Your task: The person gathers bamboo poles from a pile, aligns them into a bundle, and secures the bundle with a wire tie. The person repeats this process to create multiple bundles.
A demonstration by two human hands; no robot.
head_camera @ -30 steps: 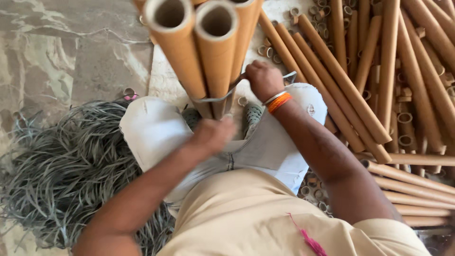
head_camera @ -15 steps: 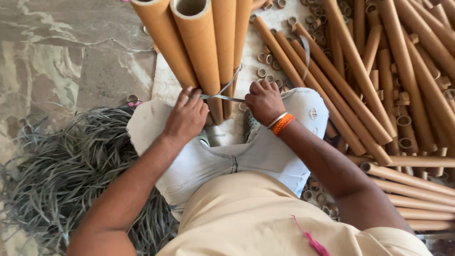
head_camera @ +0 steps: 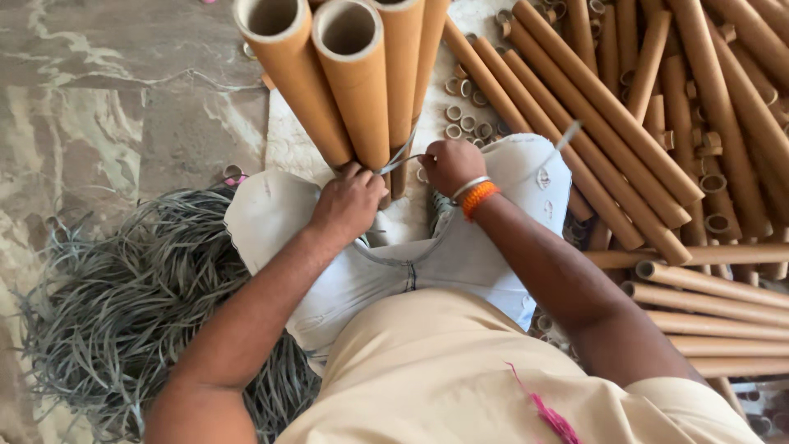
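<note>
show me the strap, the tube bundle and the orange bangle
strap [head_camera: 400,158], head view, on the grey band between the two hands
tube bundle [head_camera: 359,99], head view, on the side of the front upright tube
orange bangle [head_camera: 478,198], head view, on the band at the right wrist

- Cardboard tubes [head_camera: 353,90]: bundle of approx. 4 long brown hollow tubes, standing upright w/ open ends toward camera, lower ends on the floor.
- Grey strap [head_camera: 398,159]: thin, flat, wrapped round the bundle near its bottom, pulled tight.
</note>
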